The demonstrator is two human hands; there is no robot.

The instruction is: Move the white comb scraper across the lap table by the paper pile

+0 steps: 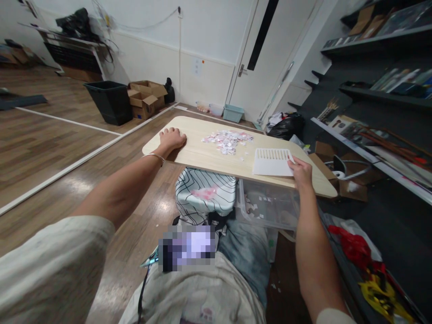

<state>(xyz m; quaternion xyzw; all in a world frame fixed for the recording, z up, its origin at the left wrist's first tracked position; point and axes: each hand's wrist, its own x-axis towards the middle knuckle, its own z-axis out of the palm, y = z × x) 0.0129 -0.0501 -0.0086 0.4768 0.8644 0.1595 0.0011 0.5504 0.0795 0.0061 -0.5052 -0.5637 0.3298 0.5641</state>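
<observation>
The left hand (pixel 173 137) rests flat, grip loose and holding nothing, on the desk (pixel 202 155) at its far-left edge, well apart from the paper scraps (pixel 228 140) heaped mid-desk. The right hand (pixel 300 173) pinches the white slotted card (pixel 272 162) just right of the heap. A careless sweep could likely scatter scraps off the desk's near edge, beyond the clear bin (pixel 266 208) beneath.

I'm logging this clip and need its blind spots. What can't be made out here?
- Head view: the right hand covers a corner of the white slotted card; its grip there is unclear.
- The paper scraps are too small to read.
- The tabletop hides most of the clear bin.
- The lap area is pixelated.
</observation>
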